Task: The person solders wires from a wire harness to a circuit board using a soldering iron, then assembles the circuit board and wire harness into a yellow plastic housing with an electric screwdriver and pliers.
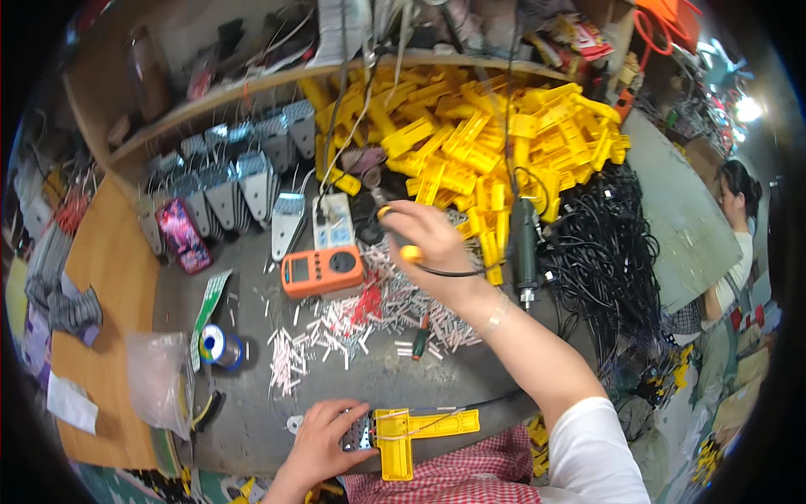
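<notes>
My left hand (319,445) is closed around a small dark metal plate with holes (358,430) at the table's near edge. Against that plate lies a yellow T-shaped plastic housing (396,445) with thin wires running along it. Farther out, my right hand (432,248) grips a soldering iron (411,253) with yellow on its handle and a black cord trailing to the right. The iron's front end points toward a small round holder (372,177) beside the white power strip (334,220); whether it touches is unclear.
An orange multimeter (323,270), solder spool (222,348) and pink-patterned phone (183,236) lie to the left. Small pale tubes (290,361) cover the middle. Yellow housings (478,143) pile up behind, black cables (600,244) at right. A green electric screwdriver (525,248) hangs nearby.
</notes>
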